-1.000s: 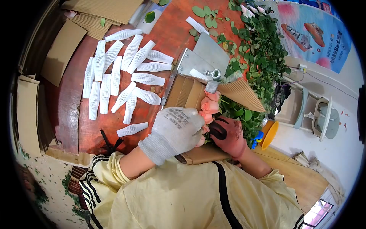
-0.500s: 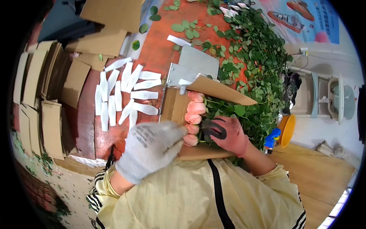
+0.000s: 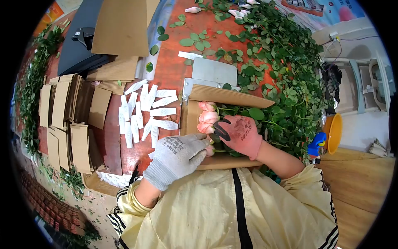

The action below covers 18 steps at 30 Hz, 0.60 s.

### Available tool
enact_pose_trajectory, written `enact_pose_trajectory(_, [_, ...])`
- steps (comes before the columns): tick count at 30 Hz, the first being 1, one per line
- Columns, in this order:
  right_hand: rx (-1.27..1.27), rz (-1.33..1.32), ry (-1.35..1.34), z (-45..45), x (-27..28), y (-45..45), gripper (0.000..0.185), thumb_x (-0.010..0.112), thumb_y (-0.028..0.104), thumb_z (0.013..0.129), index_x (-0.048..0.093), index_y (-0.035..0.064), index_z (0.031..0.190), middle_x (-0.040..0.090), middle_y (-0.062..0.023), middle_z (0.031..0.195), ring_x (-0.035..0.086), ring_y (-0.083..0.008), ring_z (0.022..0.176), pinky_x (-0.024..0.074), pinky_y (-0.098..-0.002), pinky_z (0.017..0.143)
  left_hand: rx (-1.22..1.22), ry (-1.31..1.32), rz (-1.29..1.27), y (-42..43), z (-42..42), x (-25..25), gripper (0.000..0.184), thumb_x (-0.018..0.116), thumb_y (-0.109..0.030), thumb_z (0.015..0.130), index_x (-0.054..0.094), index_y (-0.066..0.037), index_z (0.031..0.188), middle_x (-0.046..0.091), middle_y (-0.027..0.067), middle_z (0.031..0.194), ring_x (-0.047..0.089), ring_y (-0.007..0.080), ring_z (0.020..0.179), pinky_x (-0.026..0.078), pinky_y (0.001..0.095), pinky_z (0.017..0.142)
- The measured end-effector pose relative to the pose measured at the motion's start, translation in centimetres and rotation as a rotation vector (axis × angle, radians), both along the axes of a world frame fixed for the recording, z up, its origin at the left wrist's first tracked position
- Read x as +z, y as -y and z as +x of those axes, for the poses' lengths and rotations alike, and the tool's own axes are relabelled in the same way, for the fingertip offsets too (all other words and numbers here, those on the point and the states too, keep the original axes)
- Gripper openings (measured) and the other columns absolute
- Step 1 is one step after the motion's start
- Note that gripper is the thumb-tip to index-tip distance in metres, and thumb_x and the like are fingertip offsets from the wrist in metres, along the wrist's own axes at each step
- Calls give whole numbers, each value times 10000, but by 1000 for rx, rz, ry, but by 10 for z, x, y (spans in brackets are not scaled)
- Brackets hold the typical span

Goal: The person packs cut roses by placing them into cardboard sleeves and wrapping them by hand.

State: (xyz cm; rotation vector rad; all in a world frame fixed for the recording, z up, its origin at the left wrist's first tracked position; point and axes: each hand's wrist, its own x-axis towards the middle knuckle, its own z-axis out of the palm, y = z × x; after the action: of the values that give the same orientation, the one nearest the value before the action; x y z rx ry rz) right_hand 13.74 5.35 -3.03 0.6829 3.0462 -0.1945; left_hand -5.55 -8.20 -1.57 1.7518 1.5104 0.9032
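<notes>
Pink roses [image 3: 207, 117] lie in a row in a corrugated cardboard wrap [image 3: 232, 95], heads to the left and leafy stems to the right. My left hand [image 3: 179, 154], in a grey glove, reaches over the lower heads, its fingers and thumb closed around one rose that they partly hide. My right hand [image 3: 240, 135], in a pink glove with dark fingertips, is closed at the necks of the roses, just right of the heads. A metal plate [image 3: 214, 71] stands at the wrap's far edge. White mesh sleeves [image 3: 163, 111] are scattered left of the wrap.
Stacked cardboard pieces [image 3: 61, 103] stand at the left, with larger sheets [image 3: 120, 29] behind them. Cut greenery [image 3: 290, 83] covers the red table's [image 3: 174, 33] right side. A yellow container [image 3: 333, 133] and a blue object [image 3: 316, 143] are at the right.
The view has shifted, showing more cardboard at the left. My left hand has moved back onto the lower rose heads after drawing away to the left. The cardboard's far flap now leans further over the metal plate.
</notes>
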Motion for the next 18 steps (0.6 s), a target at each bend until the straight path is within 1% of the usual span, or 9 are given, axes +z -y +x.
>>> enact_pose_trajectory(3, [1,-74,-2,9,-7,-4,297,646,303,750,608,158,1006,607,-59,970,602,-284,830,463,-418,733,51,-55,-39,1,-7,-3,227,581,-125,781,660,-88,991,655,86,988,631,264,891,502,361,755])
enact_pose_trajectory(4, [-9,-115,-13,9,-5,-4,302,652,301,745,607,159,1007,609,-59,984,603,-286,838,464,-416,742,72,-46,24,2,-16,-9,231,578,-89,769,660,-73,985,656,93,975,631,268,881,501,362,752])
enact_pose_trajectory(6, [-45,-161,7,6,21,-2,297,657,292,738,609,160,999,609,-56,974,600,-282,838,467,-406,739,94,-35,75,2,-31,-24,237,575,-53,756,659,-58,978,656,99,962,631,272,871,501,363,750])
enact_pose_trajectory(8, [-76,-207,38,3,40,3,292,661,284,730,612,161,991,610,-54,965,597,-277,838,469,-396,737,342,-93,64,3,-42,-39,231,589,-87,757,662,-84,976,635,98,884,614,278,836,488,363,714])
enact_pose_trajectory(10, [-97,-116,66,2,45,6,257,665,261,714,621,155,944,606,-43,908,587,-260,822,472,-372,714,404,1,-35,11,-45,-47,218,589,-80,757,658,-60,962,631,116,880,609,287,821,483,362,711])
enact_pose_trajectory(12, [-148,-175,168,1,39,3,242,667,262,708,630,158,924,606,-46,891,581,-257,821,465,-377,705,479,93,51,16,-46,-63,213,582,1,766,656,-8,966,607,102,751,571,196,641,446,289,593])
enact_pose_trajectory(15, [-161,-363,375,-6,42,6,309,713,221,670,633,134,955,616,-90,961,582,-305,853,457,-402,732,469,263,20,24,-47,-84,226,589,-14,765,653,13,980,588,90,704,568,167,633,435,283,574])
enact_pose_trajectory(16, [-150,-359,443,-6,39,9,309,713,221,670,633,134,955,616,-90,961,582,-305,853,457,-402,732,462,323,29,29,-45,-91,232,596,-22,762,653,16,984,585,84,695,564,158,630,429,282,566])
enact_pose_trajectory(18, [-191,-246,416,-3,32,15,354,743,199,633,634,113,959,614,-99,969,577,-300,864,446,-398,754,513,410,72,32,-44,-101,239,596,-29,743,650,23,970,577,96,682,559,185,615,425,303,564])
